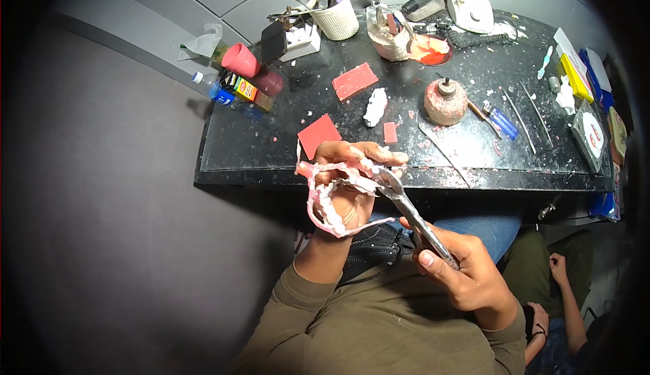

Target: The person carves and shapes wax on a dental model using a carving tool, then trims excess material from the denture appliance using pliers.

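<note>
My left hand is closed around a pink-and-white dental piece, a horseshoe-like shape with thin curved rods looping out of it. Its fingers point to the right, above the front edge of the bench. In my right hand is a pair of metal pliers, slanting up and left. The plier jaws meet the right end of the dental piece beside my left fingertips. Whether they bite on it I cannot tell. Just beyond my left hand lies a red wax sheet.
On the dark bench are another wax sheet, a spirit burner, a blue lighter and several thin metal tools. A white cup of tools stands at the back. Another person's hands rest at the lower right.
</note>
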`<state>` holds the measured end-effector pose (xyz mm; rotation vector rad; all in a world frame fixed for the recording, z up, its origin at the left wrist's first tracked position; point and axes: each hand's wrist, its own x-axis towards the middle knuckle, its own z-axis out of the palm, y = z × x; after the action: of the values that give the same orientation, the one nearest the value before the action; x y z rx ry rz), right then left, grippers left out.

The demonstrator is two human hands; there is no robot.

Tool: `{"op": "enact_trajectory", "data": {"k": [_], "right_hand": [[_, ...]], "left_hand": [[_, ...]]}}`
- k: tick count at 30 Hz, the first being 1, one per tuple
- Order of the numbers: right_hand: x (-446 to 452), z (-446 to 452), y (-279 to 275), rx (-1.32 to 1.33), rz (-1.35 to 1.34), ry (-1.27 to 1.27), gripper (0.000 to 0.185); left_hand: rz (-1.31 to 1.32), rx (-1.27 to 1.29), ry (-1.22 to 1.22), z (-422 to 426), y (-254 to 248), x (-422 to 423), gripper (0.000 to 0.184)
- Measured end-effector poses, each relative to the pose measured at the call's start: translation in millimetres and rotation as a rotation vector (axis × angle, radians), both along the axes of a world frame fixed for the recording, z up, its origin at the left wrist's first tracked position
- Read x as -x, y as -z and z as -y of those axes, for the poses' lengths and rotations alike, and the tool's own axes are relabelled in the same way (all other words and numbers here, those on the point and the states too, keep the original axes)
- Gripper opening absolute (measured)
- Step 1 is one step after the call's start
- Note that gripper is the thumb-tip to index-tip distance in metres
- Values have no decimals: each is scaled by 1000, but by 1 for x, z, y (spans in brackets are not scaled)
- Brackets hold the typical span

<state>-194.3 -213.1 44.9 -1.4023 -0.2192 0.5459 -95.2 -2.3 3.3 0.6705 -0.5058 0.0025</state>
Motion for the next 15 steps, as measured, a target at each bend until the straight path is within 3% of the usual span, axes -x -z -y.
{"op": "enact_trajectory", "data": {"k": [4, 9, 15], "right_hand": [[0, -5, -1, -8, 5, -15, 48], [1, -9, 5, -58, 21, -36, 46], [2, -8, -8, -162, -106, -79, 43]], "left_hand": [[24, -150, -195, 7, -8, 11, 28], [-42, -113, -308, 20, -19, 22, 39], [-39, -66, -306, 21, -21, 23, 37]]}}
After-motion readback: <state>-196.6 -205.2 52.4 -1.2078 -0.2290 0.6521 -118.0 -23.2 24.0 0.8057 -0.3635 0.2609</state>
